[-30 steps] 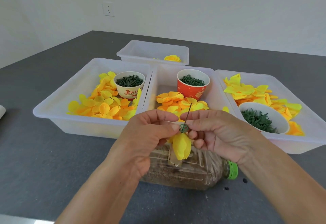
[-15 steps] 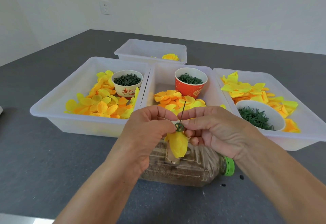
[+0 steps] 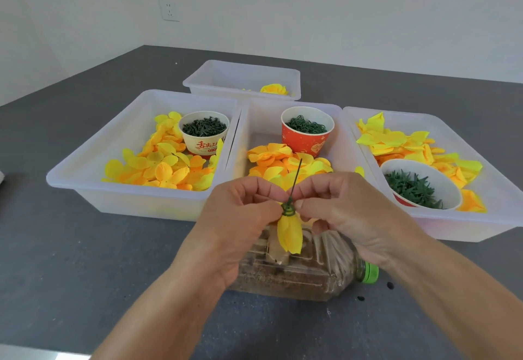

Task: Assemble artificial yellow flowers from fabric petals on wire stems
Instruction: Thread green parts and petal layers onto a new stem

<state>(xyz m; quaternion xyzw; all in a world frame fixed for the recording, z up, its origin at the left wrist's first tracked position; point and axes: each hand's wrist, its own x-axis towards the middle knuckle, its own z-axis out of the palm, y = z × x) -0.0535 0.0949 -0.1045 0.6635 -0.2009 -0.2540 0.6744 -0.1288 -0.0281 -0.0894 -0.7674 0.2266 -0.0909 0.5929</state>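
Observation:
A yellow fabric bud hangs head down from a thin dark green wire stem that points up and away. A small green ring or calyx sits where bud and stem meet. My left hand and my right hand meet at that joint, and the fingertips of both pinch the green piece and wire from either side. Loose yellow and orange petals fill the trays behind.
Three white trays stand side by side, with a fourth tray holding a finished flower behind. Cups of green parts sit in them. A plastic bottle with a green cap lies under my hands on the dark table.
The green piece now sits lower, down against the top of the bud. Both hands keep their pinch at the joint and have barely shifted.

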